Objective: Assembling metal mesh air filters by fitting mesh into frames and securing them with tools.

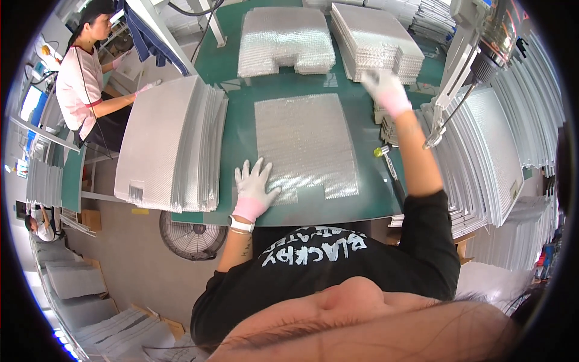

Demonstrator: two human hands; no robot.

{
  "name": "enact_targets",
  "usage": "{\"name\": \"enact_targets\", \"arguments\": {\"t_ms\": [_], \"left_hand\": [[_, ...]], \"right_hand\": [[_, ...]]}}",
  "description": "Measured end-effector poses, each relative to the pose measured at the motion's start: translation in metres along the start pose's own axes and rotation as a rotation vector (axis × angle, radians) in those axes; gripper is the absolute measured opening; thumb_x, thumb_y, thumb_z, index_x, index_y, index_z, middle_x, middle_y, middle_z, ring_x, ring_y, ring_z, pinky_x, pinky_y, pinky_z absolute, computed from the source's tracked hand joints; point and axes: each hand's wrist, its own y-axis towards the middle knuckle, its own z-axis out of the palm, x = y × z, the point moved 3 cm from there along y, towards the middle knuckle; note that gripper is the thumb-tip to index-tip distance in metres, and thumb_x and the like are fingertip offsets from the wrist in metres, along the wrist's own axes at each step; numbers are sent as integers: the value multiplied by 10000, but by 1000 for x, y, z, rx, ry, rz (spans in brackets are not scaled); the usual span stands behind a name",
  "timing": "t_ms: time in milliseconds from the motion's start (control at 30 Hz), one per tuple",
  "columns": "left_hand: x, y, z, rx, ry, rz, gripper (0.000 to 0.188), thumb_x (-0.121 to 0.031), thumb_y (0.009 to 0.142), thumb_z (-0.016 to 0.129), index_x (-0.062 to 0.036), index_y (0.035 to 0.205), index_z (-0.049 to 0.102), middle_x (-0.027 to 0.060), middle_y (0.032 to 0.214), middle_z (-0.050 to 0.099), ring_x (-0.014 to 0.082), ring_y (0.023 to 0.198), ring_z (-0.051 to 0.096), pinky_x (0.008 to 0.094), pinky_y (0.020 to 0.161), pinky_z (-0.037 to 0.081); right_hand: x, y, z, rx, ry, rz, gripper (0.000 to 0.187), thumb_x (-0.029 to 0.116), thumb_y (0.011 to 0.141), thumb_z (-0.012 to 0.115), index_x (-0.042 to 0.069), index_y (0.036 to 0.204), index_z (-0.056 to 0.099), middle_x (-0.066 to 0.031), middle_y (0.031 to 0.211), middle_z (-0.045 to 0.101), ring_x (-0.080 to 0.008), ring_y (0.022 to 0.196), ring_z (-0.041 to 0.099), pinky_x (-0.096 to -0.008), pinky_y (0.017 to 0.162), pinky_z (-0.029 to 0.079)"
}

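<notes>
A silvery, finely textured sheet [307,142] with a notch in its near edge lies flat on the green table. My left hand [256,190], in a white and pink glove, rests at the sheet's near left corner with fingers spread. My right hand [386,93], gloved alike, is stretched out to the near edge of a stack of notched silvery sheets [380,36] at the back right. Its fingers are blurred, so whether they grip a sheet cannot be made out. Another notched stack [286,39] stands at the back, left of it.
Tall bundles of white perforated panels stand left [160,139] and right [488,139] of the table [238,145]. A hammer-like tool [392,172] lies near the right edge. A metal arm [449,108] hangs at right. A floor fan [192,235] stands below; a co-worker [84,78] is at far left.
</notes>
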Motion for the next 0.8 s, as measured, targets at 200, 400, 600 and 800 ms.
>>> {"name": "enact_targets", "arguments": {"t_ms": [200, 400, 600, 800], "left_hand": [[-1, 0, -11, 27, -159, -22, 768, -456, 772, 730, -138, 1424, 476, 177, 1517, 369, 459, 1409, 266, 557, 1181, 136], [21, -25, -22, -276, -482, -53, 724, -222, 812, 735, -29, 1430, 410, 214, 1489, 378, 421, 1412, 292, 500, 1163, 239], [15, -28, -32, -276, -411, 4, 713, -206, 810, 732, -22, 1423, 418, 208, 1487, 382, 411, 1407, 306, 493, 1160, 252], [14, -48, -29, -277, -496, -27, 687, -188, 822, 720, -14, 1416, 422, 206, 1484, 379, 399, 1396, 328, 477, 1159, 272]], "right_hand": [[-29, 142, 14, 81, -299, 415, 663, 583, 856, 577, 29, 1213, 655, -234, 1255, 616, -377, 1189, 585, -445, 1004, 456], [-11, 171, -10, 218, -265, 375, 645, 581, 817, 629, 84, 1225, 668, -211, 1313, 596, -347, 1254, 552, -425, 1039, 444], [-11, 147, 21, 192, -289, 497, 798, 636, 777, 656, 12, 1274, 612, -204, 1351, 573, -365, 1254, 551, -453, 1030, 459], [-13, 170, -18, 157, -152, 518, 874, 588, 758, 712, 23, 1385, 485, -227, 1338, 570, -365, 1257, 547, -437, 1053, 449]]}}
